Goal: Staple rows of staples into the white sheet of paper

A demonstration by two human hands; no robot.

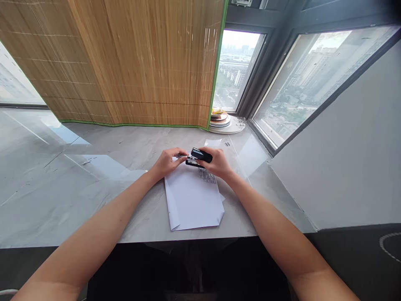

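Observation:
Over the top edge of a white paper stack [192,200], my right hand [217,162] grips a black stapler [202,155]. Its top arm is lifted away from the base, and metal parts show in the gap. My left hand [169,161] is at the stapler's left end, thumb and fingers pinched on a thin, silvery metal piece; whether this piece belongs to the stapler or is a strip of staples I cannot tell. Below my right hand, a patch of many staples [207,175] lies on the paper's right side. The stack's lower corners are folded.
A small clear sheet [213,143] and loose staple strips [227,144] lie beyond my right hand. Stacked plates [220,121] stand in the window corner. A bamboo blind [140,62] hangs at the back of the grey marbled counter [78,200]. A white wall [338,146] rises on the right.

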